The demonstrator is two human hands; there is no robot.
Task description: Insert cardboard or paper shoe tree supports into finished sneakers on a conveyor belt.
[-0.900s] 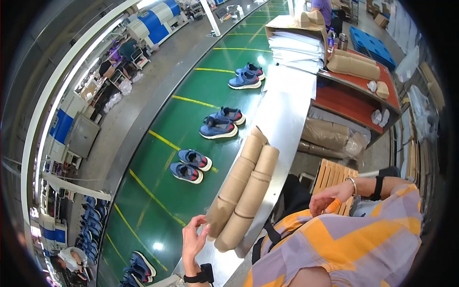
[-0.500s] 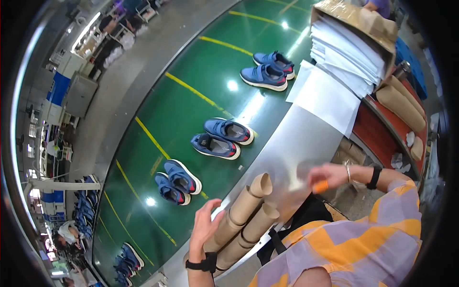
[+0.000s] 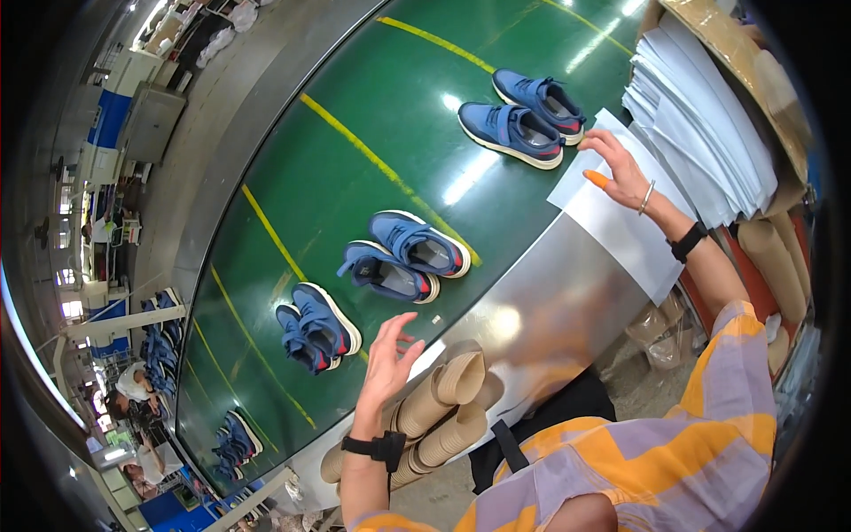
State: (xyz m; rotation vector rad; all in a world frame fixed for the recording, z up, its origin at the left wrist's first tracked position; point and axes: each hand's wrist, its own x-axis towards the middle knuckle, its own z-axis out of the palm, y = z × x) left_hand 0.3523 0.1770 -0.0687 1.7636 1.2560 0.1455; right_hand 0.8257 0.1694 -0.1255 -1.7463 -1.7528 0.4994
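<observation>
My right hand (image 3: 620,173), with an orange cover on one finger, reaches over white paper sheets (image 3: 612,208) on the metal ledge. Its fingers are apart, close to the heels of a pair of blue shoes (image 3: 512,133) with pale soles and red heel patches. I cannot tell whether a fingertip touches shoe or paper. My left hand (image 3: 388,365) hovers with spread, empty fingers beside two stacks of nested brown cardboard rolls (image 3: 434,395). Beyond it, a second pair of blue shoes (image 3: 399,253) and a third pair (image 3: 317,324) stand on the green conveyor belt (image 3: 292,230).
A cardboard box (image 3: 736,44) full of white paper sheets (image 3: 700,115) stands at the right. More brown rolls (image 3: 769,257) lie below it. The metal ledge (image 3: 523,297) borders the belt. Further blue shoes (image 3: 238,439) sit at the far left, and people (image 3: 135,386) are beyond.
My right hand has moved away from my body, from above the near ledge to over the white sheets. My left hand stays near the rolls, fingers still spread. The view has shifted.
</observation>
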